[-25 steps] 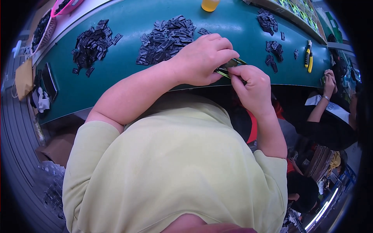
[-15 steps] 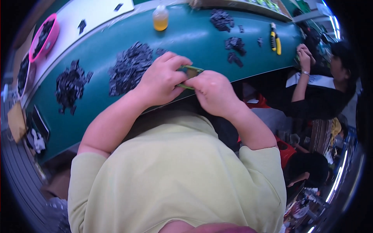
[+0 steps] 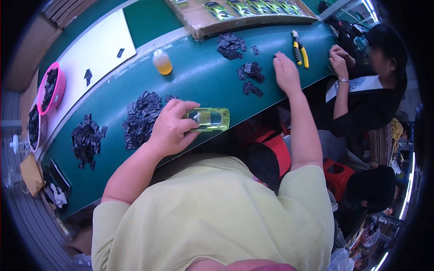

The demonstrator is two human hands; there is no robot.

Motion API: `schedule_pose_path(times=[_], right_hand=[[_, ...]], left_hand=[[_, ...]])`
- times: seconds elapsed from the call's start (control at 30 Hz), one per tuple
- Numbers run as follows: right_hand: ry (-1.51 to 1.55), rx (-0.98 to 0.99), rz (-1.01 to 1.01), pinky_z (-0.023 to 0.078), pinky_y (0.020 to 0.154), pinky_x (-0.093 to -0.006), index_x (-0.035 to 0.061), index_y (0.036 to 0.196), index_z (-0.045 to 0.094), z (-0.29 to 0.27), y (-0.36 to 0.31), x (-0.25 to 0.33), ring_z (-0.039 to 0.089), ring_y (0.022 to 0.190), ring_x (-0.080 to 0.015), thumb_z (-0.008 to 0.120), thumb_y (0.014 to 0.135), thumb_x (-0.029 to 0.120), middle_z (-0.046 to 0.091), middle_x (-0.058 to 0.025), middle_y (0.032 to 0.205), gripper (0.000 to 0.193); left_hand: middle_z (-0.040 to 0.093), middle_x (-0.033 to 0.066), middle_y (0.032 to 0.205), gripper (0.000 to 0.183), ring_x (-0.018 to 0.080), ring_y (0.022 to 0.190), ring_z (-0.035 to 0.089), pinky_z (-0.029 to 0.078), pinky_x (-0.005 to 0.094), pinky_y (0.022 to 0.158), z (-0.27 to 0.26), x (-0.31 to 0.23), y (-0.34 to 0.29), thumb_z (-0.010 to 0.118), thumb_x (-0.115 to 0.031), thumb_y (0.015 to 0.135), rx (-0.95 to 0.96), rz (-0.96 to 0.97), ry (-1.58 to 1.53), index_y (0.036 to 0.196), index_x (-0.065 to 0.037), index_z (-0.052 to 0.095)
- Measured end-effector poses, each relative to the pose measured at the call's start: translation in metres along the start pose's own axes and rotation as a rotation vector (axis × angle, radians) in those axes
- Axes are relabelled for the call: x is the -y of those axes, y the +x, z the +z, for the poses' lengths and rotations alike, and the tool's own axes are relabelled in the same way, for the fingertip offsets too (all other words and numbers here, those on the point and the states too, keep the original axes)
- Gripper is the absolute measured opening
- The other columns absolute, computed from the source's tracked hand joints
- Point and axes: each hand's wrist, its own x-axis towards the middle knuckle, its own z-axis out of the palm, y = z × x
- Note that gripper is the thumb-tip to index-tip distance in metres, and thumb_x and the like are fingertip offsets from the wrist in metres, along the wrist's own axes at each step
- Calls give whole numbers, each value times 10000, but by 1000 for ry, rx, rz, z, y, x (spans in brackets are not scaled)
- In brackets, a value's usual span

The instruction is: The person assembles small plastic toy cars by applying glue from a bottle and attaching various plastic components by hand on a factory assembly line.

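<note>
My left hand grips one end of a yellow-green plastic casing, rectangular with rounded corners and a greyish window in its middle. The casing is held just above the table's near edge. My right hand reaches over the table with its fingers stretched forward, apart from the casing; its fingertips cover the spot beneath them. Just left of it lie small piles of flat black pieces. A larger heap of black pieces lies beside my left hand.
Pliers with yellow-black handles lie beyond my right hand. A bottle of amber liquid stands mid-table. Behind is a cardboard tray of green casings. Another heap and a pink basket are left; a co-worker sits right.
My right hand has let go of the casing and moved right and forward over the table. My left hand still holds the casing, now turned with its broad face visible. The view has shifted.
</note>
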Motion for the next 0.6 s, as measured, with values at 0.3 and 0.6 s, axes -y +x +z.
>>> schedule_pose_path(times=[0.3, 0.6], right_hand=[[-454, -422, 174, 394, 1042, -438, 20, 1160, 635, -15, 3, -15, 541, 1197, -360, 627, 884, 303, 570, -247, 1262, 395], [-380, 226, 618, 488, 913, -431, 29, 1075, 694, -22, 97, -33, 614, 1071, -340, 615, 870, 483, 625, -225, 1156, 504]], left_hand=[[620, 127, 1121, 180, 312, 931, 566, 482, 413, 785, -1, -2, -2, 776, -79, 605, -7, 13, 7, 753, -63, 675], [607, 125, 1153, 200, 308, 957, 560, 485, 404, 800, 0, 2, 1, 777, -81, 596, 42, 12, -28, 768, -72, 673]])
